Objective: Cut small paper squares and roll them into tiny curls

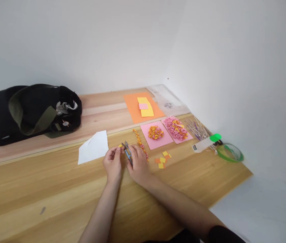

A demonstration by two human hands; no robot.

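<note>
My left hand [113, 163] pinches a small yellow paper piece [120, 145] between thumb and fingers. Close beside it, my right hand [139, 165] is wrapped round blue-handled thread snips [127, 152], whose dark blades point up and away near the yellow piece. Just past the right hand runs a strand of orange and pink twisted bits [138, 137], partly hidden by the fingers. To the right of that hand lie several small yellow and orange paper squares [162, 160]. Left of my hands is a white sheet of paper [94, 147] with a cut corner.
Two pink sheets [153, 144] carry piles of curly orange and pink bits [175, 128]. Behind them lies an orange sheet [133, 111] with yellow and pink paper on it. A black bag [36, 111] stands at left. Thin sticks [198, 130] and a green tape roll [239, 157] are at right.
</note>
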